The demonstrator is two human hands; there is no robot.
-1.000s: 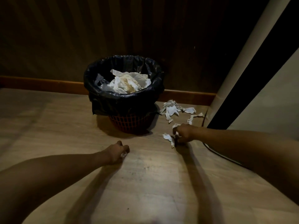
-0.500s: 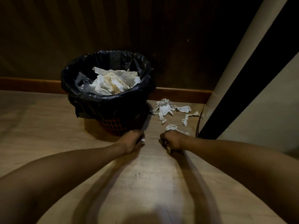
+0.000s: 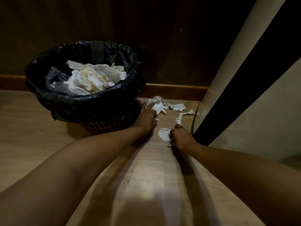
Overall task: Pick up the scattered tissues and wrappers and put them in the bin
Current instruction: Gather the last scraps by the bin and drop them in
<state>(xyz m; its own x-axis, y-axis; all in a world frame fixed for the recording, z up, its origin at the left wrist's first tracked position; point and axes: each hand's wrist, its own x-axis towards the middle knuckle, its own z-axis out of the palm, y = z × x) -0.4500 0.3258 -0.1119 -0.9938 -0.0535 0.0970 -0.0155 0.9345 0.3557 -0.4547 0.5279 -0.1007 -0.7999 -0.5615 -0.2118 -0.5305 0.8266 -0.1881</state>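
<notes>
A red mesh bin (image 3: 101, 127) lined with a black bag (image 3: 84, 101) stands on the wooden floor, filled with white tissues (image 3: 91, 80). To its right lie scattered tissues: a crumpled clump (image 3: 158, 105), a smaller piece (image 3: 179, 107), a twisted strip (image 3: 184, 115) and a flat piece (image 3: 164, 133). My left hand (image 3: 146, 119) reaches beside the bin, its fingers touching the clump, with a small white scrap held under it. My right hand (image 3: 180, 136) is closed on the edge of the flat piece.
A dark wood-panelled wall with a brown skirting board (image 3: 175, 92) runs behind. A pale pillar (image 3: 236, 53) and a dark gap stand at the right, with a thin cable (image 3: 194, 118) along its base.
My left hand has moved forward and right past the bin's side to the tissue clump. My right hand has shifted right onto the flat piece. The view has moved closer.
</notes>
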